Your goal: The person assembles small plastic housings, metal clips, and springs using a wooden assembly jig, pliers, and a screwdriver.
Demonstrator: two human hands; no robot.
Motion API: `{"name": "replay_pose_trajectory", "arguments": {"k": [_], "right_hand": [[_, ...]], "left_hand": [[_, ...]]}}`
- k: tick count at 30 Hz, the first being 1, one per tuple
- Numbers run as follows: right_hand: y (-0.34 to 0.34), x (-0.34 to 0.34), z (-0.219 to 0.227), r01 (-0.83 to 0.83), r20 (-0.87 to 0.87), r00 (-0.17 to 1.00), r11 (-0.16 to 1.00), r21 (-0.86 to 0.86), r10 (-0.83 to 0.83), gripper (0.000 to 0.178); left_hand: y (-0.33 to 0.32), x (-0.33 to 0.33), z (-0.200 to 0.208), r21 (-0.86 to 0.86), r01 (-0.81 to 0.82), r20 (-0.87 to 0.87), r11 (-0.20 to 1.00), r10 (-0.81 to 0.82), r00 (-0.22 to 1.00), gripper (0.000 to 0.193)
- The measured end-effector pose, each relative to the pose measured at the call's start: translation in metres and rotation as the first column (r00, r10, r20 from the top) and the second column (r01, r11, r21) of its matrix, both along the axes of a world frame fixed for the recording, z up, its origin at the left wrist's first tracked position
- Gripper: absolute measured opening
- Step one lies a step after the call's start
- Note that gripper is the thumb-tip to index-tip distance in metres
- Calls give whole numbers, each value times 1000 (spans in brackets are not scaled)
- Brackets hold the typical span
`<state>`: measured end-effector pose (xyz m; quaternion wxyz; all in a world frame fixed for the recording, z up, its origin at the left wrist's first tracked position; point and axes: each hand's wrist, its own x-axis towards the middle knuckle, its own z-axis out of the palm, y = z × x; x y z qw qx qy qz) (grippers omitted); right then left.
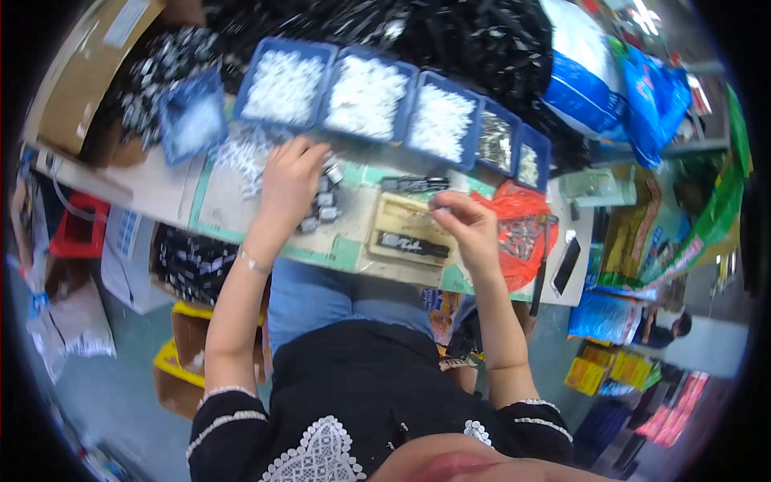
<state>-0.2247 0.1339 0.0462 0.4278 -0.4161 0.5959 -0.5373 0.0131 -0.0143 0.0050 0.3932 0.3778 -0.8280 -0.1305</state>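
My left hand (294,173) is over the far side of the bench, its fingers curled between a pile of small white plastic pieces (241,157) and a cluster of small grey-and-black blocks (325,205). Whatever its fingertips hold is hidden. Above the right end of a cream tray (385,213), my right hand (474,229) pinches a small dark piece (438,208) between thumb and fingers. A row of black parts (414,244) lies in the tray's near side. More black parts (415,184) lie just beyond its far edge.
Blue bins (328,88) of white pieces and metal parts line the bench's back. A smaller blue bin (165,128) sits left. Right of the tray are a red bag (506,197) with small metallic parts and a phone-like black slab (567,265). Black plastic sheeting (450,40) lies behind.
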Motion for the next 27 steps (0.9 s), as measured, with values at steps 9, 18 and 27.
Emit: {"name": "replay_pose_trajectory", "arguments": {"k": [9,18,27], "right_hand": [[-1,5,0,-1,67,998,999,-45,4,21],[14,7,12,-37,-193,981,979,-200,-2,20],[29,6,13,-120,-59,992,977,-178,111,23]], "left_hand": [[23,-14,21,175,84,-246,981,-39,969,18],[50,-23,23,252,170,-293,953,-92,952,10],[67,-27,31,208,218,-224,954,-170,960,6]]}}
